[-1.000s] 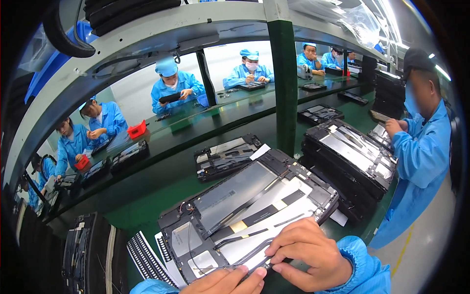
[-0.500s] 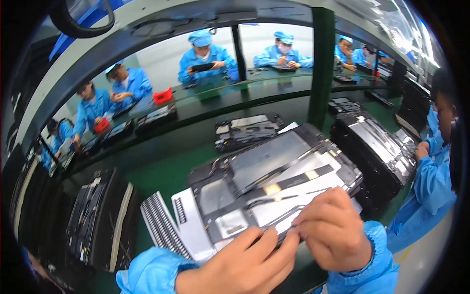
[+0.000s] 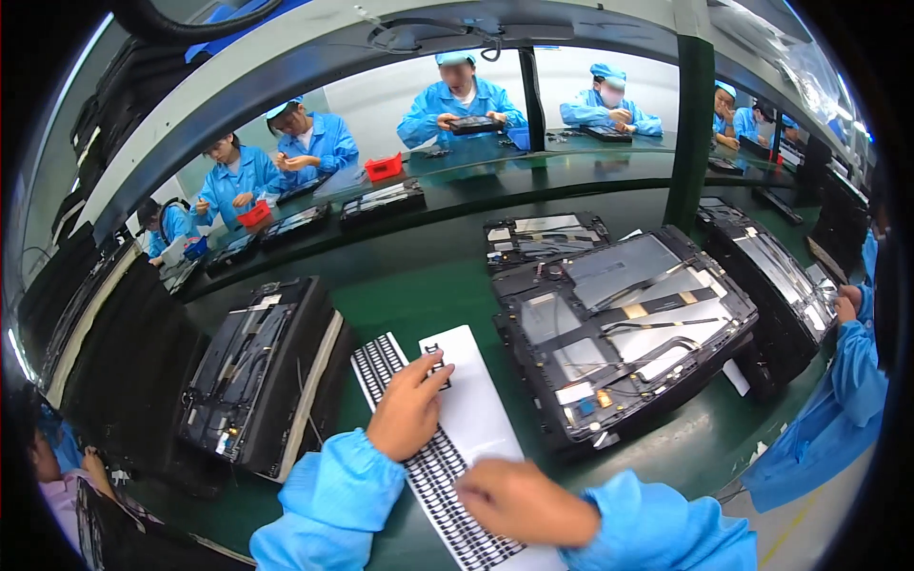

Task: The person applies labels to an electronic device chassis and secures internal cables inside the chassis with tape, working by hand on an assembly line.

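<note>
My left hand (image 3: pixel 409 404) reaches with fingers apart over a white backing sheet (image 3: pixel 481 409), its fingertips at a small group of black stickers (image 3: pixel 436 360) near the sheet's far end. Beside and partly under that sheet lies a second strip (image 3: pixel 446 476) covered in rows of black stickers. My right hand (image 3: pixel 524 502) hovers over the near part of the sheets, fingers curled and smeared by motion; whether it holds anything is hidden. Right of the sheets rests an opened black device housing (image 3: pixel 619 328) with a grey panel, black flat cables and wires, untouched by either hand.
Stacks of black housings stand at the left (image 3: pixel 243 381) and right (image 3: pixel 776 266). Another opened housing (image 3: pixel 545 236) lies behind the middle one. A green post (image 3: pixel 690 133) rises from the bench. Co-workers in blue sit across; a blue-sleeved person (image 3: pixel 843 371) works at the right.
Both hands have left the device housing's near edge and moved left to the sticker sheets. My left fingers now reach the black stickers. The view has shifted, placing the housing farther right.
</note>
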A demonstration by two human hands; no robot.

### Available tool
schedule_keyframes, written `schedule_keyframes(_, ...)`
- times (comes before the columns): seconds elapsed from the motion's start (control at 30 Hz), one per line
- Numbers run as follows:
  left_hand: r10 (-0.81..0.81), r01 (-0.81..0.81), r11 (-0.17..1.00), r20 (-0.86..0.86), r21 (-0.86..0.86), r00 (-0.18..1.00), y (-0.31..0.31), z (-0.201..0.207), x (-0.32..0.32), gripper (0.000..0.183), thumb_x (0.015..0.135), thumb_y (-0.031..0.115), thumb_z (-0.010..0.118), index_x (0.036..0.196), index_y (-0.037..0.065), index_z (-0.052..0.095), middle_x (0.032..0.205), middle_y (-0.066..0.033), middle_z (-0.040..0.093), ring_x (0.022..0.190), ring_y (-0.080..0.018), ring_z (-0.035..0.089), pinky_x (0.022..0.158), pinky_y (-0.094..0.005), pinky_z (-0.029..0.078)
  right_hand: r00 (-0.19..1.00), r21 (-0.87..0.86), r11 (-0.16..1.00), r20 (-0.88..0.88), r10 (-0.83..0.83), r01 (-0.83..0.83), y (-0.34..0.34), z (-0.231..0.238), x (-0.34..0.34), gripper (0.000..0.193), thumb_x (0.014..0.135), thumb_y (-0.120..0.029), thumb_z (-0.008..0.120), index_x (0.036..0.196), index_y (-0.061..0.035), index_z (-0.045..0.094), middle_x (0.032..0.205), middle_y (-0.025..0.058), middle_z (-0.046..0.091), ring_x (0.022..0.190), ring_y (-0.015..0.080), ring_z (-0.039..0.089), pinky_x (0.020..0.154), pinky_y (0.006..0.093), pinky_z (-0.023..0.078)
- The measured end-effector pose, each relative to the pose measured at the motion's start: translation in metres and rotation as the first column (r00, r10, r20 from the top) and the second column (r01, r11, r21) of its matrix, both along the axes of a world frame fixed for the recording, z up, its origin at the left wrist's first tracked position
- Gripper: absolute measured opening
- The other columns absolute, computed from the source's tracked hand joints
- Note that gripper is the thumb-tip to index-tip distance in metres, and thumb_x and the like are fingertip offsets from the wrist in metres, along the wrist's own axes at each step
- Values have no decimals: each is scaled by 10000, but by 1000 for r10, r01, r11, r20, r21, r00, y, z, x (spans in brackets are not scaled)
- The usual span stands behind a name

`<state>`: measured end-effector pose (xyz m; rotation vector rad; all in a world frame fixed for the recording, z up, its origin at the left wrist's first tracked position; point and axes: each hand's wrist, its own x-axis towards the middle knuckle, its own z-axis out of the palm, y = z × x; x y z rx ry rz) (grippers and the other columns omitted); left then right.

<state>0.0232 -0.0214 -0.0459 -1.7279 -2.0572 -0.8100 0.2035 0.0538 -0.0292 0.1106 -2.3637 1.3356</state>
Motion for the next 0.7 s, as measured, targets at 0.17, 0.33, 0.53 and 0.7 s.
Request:
schedule_keyframes(0.17,-3,6,998,67,-58,998,-6,-24,-14,310,716,20,534,1025,-7,545,1084,-146,513,985,-308,484,866,-373,365,859,229,833,-37,-510,504,13,-32,-93,101,713,-62,531,676,28,559,724,176,557,644,323,558,581,394,454)
schedule_keyframes(0.33,0,5,998,98,-57,995,-1,-30,-18,291,717,21,502,1000,-7,562,1073,-154,503,993,-309,466,870,-385,351,766,410,655,-215,-606,634,12,-41,-117,127,692,-96,535,627,6,570,656,173,541,594,308,567,531,381,466)
schedule_keyframes(0.53,-24,34,999,213,-42,977,-2,-38,-36,300,680,32,510,969,4,583,1084,-168,491,1002,-328,447,885,-388,332,757,352,682,-141,-638,641,4,-37,-136,115,627,-101,554,623,8,589,680,179,566,592,306,582,520,373,478)
schedule_keyframes(0.7,-54,57,998,250,-5,967,-1,-31,-36,314,696,3,476,992,10,580,1036,-159,519,967,-325,467,862,-368,353,743,330,687,-73,-666,648,7,-38,-137,158,662,-124,531,657,17,602,687,184,581,590,311,587,528,370,479)
